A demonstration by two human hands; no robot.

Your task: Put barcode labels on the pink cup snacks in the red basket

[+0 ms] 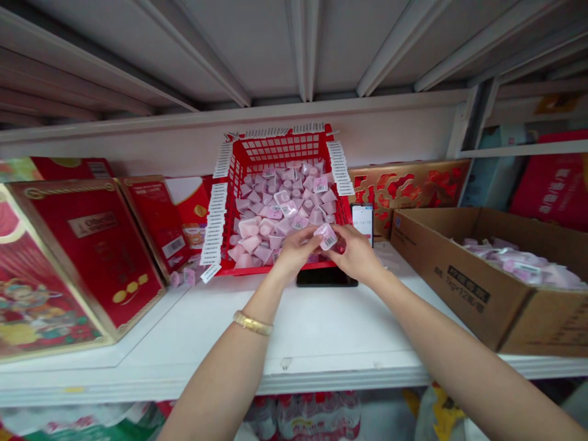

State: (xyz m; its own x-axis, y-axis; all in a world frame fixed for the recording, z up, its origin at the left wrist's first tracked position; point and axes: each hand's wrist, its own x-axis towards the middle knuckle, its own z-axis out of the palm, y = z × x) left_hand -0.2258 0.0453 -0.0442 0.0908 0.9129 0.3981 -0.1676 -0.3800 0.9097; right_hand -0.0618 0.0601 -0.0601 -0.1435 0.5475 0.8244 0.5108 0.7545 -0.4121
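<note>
Left hand (296, 250) and right hand (357, 252) pinch a labelled cup (327, 237) between fingers; most cups (265, 227) in the far basket (340, 213) look unlabelled

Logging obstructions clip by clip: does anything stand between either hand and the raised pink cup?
Nothing visible does: the left hand and the right hand both have fingers on the pink cup, near the red basket's front edge.

Left grip (296, 250) beside right grip (357, 252)

Single head-worn view; faces forward and down onto white shelf (331, 331), near red basket (340, 209).
</note>
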